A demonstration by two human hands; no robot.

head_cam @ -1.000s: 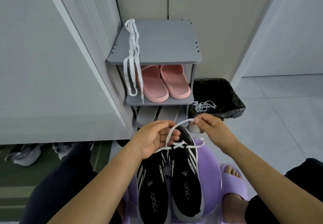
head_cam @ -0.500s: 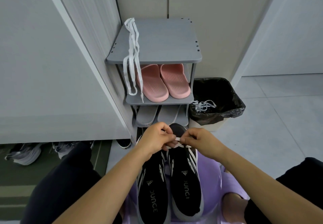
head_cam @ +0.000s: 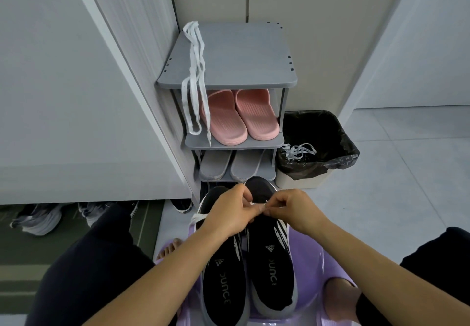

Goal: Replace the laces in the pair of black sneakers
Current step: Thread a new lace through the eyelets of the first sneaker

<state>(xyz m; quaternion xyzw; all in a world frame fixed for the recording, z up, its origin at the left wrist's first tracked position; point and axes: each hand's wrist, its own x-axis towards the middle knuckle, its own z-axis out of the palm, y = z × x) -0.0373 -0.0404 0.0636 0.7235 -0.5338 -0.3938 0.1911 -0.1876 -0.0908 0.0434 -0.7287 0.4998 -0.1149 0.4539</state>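
- Pair of black sneakers, left sneaker [head_cam: 223,287] and right sneaker [head_cam: 272,269], are lying side by side on a purple plastic stool [head_cam: 312,262], toes pointing away towards the shoe rack. White stripes are showing on the sides.
- Writing: each insole is showing the adidas logo and the white letters "OUNCE"; any letters beyond these are hidden.
- White lace [head_cam: 257,203] is running between the two hands above the front of the right sneaker; a loop of it is hanging out at the left sneaker's outer side.
- Left hand [head_cam: 229,213] is curling its fingers and pinching the lace.
- Right hand [head_cam: 292,211] is pinching the same lace, fingertips touching those of the left.
- Grey shoe rack [head_cam: 229,56] is standing just beyond the sneakers, with spare white laces [head_cam: 194,71] hanging over its top shelf's front edge.
- Pink slippers [head_cam: 239,117] are sitting on the middle shelf, grey slippers [head_cam: 229,165] on the one below.
- Waste bin [head_cam: 318,173], black-lined, is standing beside the rack, with discarded laces [head_cam: 298,150] lying on its rim.
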